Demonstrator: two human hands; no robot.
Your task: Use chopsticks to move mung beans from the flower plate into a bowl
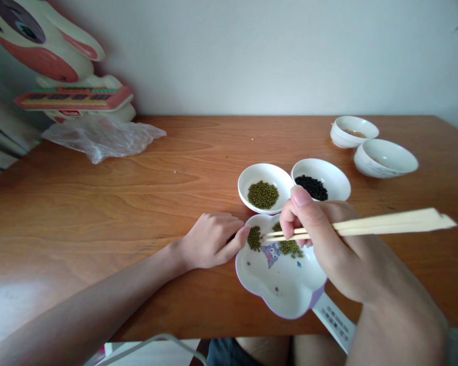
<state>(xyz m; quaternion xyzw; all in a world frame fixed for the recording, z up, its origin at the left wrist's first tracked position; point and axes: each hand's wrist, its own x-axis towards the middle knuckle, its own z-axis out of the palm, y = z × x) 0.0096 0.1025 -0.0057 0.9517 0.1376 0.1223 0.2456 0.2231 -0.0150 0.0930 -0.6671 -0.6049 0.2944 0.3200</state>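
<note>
My right hand [336,246] grips a pair of pale wooden chopsticks [389,222], their tips pointing left and down into a flower-shaped dish [290,292]. This white dish has a purple rim and cartoon print. Small green beans [254,238] lie in it in separate clusters, one by the chopstick tips; my right hand partly hides the others. My left hand [213,241] is curled at the dish's left edge, its thumb on the rim. Just behind the dish stands a white bowl [266,172] of green beans, beside another white bowl [335,177] holding black beans [312,188].
Two white bowls, one farther back [345,136] and one nearer [381,165], stand at the back right. A crumpled plastic bag [107,137] lies before a toy keyboard [76,99] at the back left. A printed white strip [334,320] extends below the dish.
</note>
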